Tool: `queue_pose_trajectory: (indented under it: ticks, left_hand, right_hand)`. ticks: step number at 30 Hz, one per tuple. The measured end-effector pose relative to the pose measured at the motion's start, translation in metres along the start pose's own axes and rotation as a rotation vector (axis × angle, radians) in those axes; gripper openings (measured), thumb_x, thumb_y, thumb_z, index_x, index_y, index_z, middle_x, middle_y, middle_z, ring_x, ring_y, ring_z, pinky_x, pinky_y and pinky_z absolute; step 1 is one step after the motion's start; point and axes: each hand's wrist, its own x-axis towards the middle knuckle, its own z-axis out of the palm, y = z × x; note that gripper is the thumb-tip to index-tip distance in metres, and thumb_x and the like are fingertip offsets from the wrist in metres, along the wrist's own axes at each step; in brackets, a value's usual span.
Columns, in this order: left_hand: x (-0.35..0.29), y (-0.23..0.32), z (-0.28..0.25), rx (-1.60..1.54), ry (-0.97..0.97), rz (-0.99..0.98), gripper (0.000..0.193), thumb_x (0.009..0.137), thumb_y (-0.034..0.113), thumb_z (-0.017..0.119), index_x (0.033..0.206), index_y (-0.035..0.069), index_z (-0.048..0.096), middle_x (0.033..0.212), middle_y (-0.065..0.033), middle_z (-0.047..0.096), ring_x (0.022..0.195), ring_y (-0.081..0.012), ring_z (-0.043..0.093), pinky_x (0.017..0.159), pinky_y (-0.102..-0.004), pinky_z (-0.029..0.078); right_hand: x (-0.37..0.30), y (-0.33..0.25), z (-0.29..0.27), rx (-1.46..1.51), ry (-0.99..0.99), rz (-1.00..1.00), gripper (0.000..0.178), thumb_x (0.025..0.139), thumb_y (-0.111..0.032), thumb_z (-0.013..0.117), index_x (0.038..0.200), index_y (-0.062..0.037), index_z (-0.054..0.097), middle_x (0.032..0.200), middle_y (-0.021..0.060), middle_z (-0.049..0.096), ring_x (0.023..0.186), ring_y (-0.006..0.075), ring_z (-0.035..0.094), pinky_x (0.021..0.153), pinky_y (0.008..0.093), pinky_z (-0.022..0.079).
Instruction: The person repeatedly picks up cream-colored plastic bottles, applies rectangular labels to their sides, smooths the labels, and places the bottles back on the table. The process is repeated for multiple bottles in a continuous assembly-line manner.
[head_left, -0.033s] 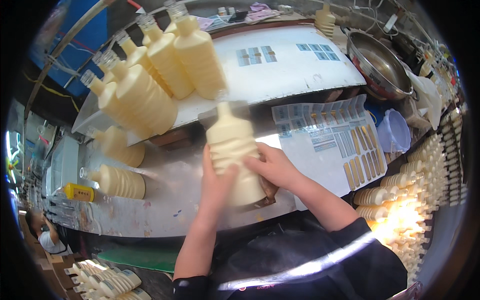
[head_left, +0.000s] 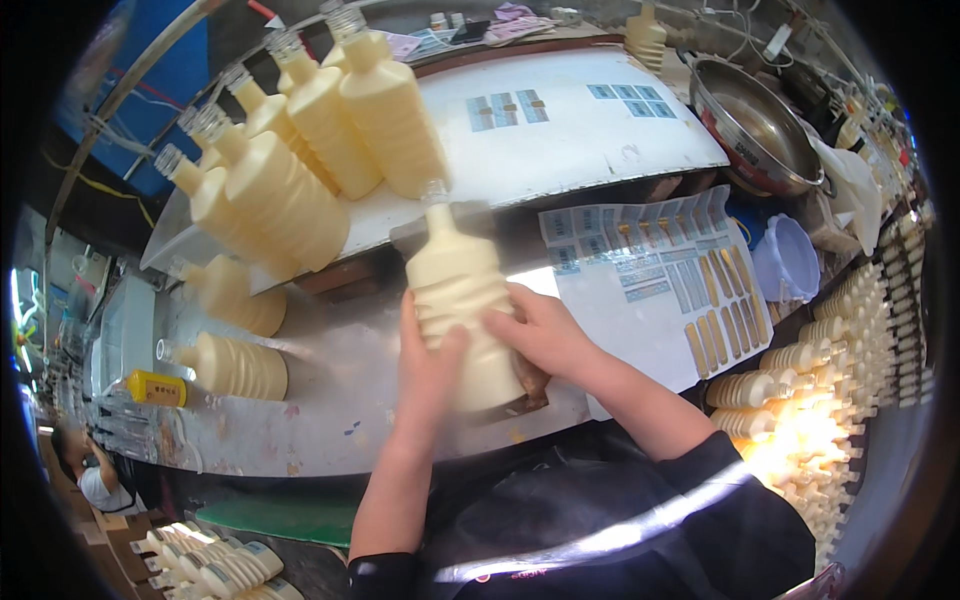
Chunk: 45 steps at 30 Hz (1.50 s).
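A cream bottle [head_left: 458,268] with a clear threaded neck and wavy ridges stands tilted between my hands, its neck toward the far side. My left hand [head_left: 428,350] presses its left side, thumb on the front; that hand is slightly blurred. Along the bottle's right side lies my right hand [head_left: 540,330], thumb also on the front. Under the bottle's lower right shows part of a brown holder [head_left: 530,388]; most of it is hidden. Right of my right hand is a sheet of blue and gold labels [head_left: 660,330].
Several cream bottles [head_left: 285,195] stand on the raised white shelf [head_left: 560,130]. One bottle [head_left: 240,366] lies at left beside a yellow container [head_left: 157,388]. At right are a metal pan [head_left: 750,120], a lilac bucket [head_left: 786,262] and many stacked bottles [head_left: 800,420]. Another person [head_left: 100,480] is far left.
The whole view has shifted very slightly. My hands keep the same hold on the bottle.
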Motion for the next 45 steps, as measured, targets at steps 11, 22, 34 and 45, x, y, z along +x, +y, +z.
queue_pose_trajectory:
  ticks: [11,22,34,45]
  left_hand:
    - [0.0,-0.014,0.025,0.064,0.121,0.094,0.076,0.099,0.009,0.053,0.165,0.004,0.014,0.161,-0.0195,0.032,0.144,-0.0289,0.039,0.121,-0.0402,0.03]
    - [-0.047,-0.006,0.045,0.413,0.123,0.713,0.071,0.089,0.008,0.062,0.151,-0.006,0.032,0.154,-0.0231,0.038,0.144,-0.0381,0.038,0.123,-0.0482,0.025]
    - [-0.063,-0.004,0.111,0.465,-0.481,0.657,0.026,0.088,0.002,0.068,0.113,-0.001,0.068,0.11,-0.0162,0.068,0.098,-0.0258,0.066,0.085,-0.0342,0.053]
    - [-0.071,-0.07,0.152,0.154,-0.963,-0.434,0.037,0.103,0.026,0.064,0.13,0.001,0.068,0.12,-0.0101,0.071,0.106,-0.0156,0.066,0.091,-0.0297,0.053]
  right_hand:
    - [-0.089,0.104,-0.094,-0.622,0.574,-0.187,0.017,0.093,-0.015,0.068,0.101,-0.0021,0.077,0.092,0.0166,0.075,0.081,0.0311,0.073,0.072,0.0364,0.057]
    - [-0.174,0.155,-0.146,-1.087,0.791,0.061,0.017,0.09,-0.009,0.066,0.106,-0.008,0.072,0.091,0.012,0.065,0.075,0.0345,0.068,0.065,0.0439,0.056]
    - [-0.199,0.159,-0.134,-1.166,0.621,-0.213,0.041,0.082,-0.004,0.068,0.123,-0.0057,0.064,0.113,0.0079,0.062,0.077,0.0244,0.069,0.062,0.0363,0.057]
    - [-0.207,0.145,-0.13,-1.11,0.499,-0.203,0.022,0.083,-0.006,0.073,0.105,-0.0073,0.07,0.095,0.0085,0.065,0.079,0.0305,0.069,0.065,0.0401,0.057]
